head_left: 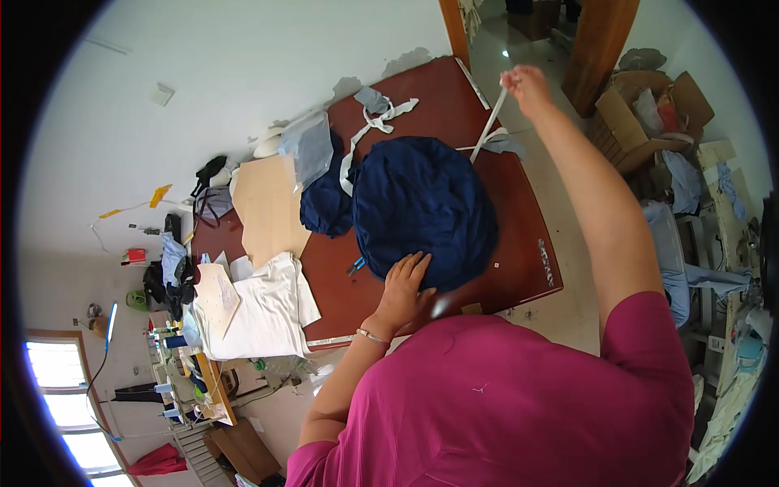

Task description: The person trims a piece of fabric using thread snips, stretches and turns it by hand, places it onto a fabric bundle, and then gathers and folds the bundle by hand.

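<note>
The left grip (403, 286) is resting flat, unclenched, on the bundle (423, 207), seemingly steadying it. The right grip (529, 89) is pinching the strap (491, 122), perhaps holding it taut

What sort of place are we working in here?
Probably a sewing workshop: what look like thread spools at the left, brown card cut like a pattern on the table, and bunched navy cloth under the left hand.

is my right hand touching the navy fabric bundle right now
Apart. The head view shows a wide gap between the right hand, pinching a white strip, and the navy fabric bundle.
</note>
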Motion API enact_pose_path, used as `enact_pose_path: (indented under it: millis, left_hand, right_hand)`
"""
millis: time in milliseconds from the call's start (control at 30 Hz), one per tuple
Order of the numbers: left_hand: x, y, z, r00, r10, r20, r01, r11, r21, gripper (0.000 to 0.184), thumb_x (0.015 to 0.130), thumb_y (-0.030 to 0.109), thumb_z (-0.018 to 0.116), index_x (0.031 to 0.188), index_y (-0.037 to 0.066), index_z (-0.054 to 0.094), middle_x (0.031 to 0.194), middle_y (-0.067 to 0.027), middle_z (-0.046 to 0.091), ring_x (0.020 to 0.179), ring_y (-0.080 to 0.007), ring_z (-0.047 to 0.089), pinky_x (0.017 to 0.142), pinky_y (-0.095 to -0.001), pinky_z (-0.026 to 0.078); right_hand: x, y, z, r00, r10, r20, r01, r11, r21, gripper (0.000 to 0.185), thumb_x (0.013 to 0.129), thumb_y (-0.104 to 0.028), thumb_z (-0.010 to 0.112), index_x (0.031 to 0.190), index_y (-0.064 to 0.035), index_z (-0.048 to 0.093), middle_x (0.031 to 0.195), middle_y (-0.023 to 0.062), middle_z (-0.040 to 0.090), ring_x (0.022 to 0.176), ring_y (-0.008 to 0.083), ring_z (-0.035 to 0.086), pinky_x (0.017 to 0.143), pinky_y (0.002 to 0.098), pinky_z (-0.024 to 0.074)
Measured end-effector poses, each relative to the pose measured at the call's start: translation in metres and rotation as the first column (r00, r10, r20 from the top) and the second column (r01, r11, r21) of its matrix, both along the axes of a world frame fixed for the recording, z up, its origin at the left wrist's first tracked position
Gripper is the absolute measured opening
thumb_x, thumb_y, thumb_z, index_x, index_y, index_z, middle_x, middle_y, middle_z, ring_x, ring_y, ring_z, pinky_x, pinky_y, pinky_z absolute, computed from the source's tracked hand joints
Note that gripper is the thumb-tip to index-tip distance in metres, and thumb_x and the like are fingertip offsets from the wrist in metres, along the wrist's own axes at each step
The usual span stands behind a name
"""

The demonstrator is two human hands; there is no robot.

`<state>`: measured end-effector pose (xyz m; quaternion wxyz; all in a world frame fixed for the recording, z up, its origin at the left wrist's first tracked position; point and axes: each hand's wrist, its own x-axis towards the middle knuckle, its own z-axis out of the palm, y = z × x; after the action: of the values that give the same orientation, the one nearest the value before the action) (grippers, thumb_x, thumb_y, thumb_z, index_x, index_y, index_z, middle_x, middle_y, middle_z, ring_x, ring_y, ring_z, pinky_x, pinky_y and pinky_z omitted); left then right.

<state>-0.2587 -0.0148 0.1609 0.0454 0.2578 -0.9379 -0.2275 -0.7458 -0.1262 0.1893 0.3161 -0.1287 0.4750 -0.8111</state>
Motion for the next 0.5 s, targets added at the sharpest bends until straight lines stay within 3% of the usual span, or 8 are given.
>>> enact_pose_path:
  millis: [200, 300, 433, 500]
  left_hand:
    - [0.0, 0.003, -0.003, 1.0, 0.01, -0.029, -0.01, 1.0, -0.009, 0.074, 0.081, 0.018, 0.074, 0.146, 0.005, 0.041, 0.145, -0.0179, 0.045, 0.135, -0.0358, 0.041, 0.114, -0.0472, 0.03]
    - [0.001, 0.003, -0.003, 0.999, 0.014, -0.043, -0.014, 1.0, -0.003, 0.074, 0.081, 0.017, 0.074, 0.146, 0.005, 0.041, 0.145, -0.0179, 0.045, 0.135, -0.036, 0.041, 0.114, -0.0474, 0.03]
    - [0.005, 0.002, -0.006, 0.997, 0.019, -0.07, -0.018, 1.0, 0.012, 0.074, 0.081, 0.017, 0.075, 0.146, 0.006, 0.041, 0.147, -0.0184, 0.044, 0.136, -0.0378, 0.04, 0.114, -0.0477, 0.031]
    - [0.009, 0.002, -0.007, 0.996, 0.02, -0.085, -0.018, 0.999, 0.033, 0.074, 0.081, 0.016, 0.075, 0.146, 0.005, 0.041, 0.147, -0.0185, 0.044, 0.137, -0.0381, 0.04, 0.115, -0.0478, 0.031]
  right_hand:
    - [-0.02, -0.014, 0.108, 0.949, -0.018, -0.314, -0.038, 0.984, -0.172, 0.014, 0.099, -0.01, 0.055, 0.103, 0.0025, 0.05, 0.097, 0.0169, 0.063, 0.091, 0.0298, 0.07, 0.084, 0.0374, 0.0594]
    - [-0.003, -0.006, 0.125, 0.923, 0.183, -0.338, -0.213, 0.976, -0.053, 0.016, 0.1, -0.013, 0.057, 0.106, 0.0009, 0.053, 0.1, 0.0146, 0.062, 0.101, 0.0278, 0.067, 0.09, 0.0342, 0.0557]
    - [0.038, 0.022, 0.113, 0.901, 0.326, -0.287, -0.301, 0.945, 0.129, 0.017, 0.098, -0.011, 0.057, 0.109, 0.0006, 0.052, 0.1, 0.0153, 0.064, 0.096, 0.0278, 0.069, 0.085, 0.0355, 0.057]
    - [0.043, 0.042, 0.106, 0.956, 0.226, -0.184, -0.222, 0.974, 0.044, 0.013, 0.096, -0.007, 0.056, 0.105, 0.0018, 0.054, 0.098, 0.0159, 0.064, 0.096, 0.0286, 0.068, 0.084, 0.0355, 0.0565]
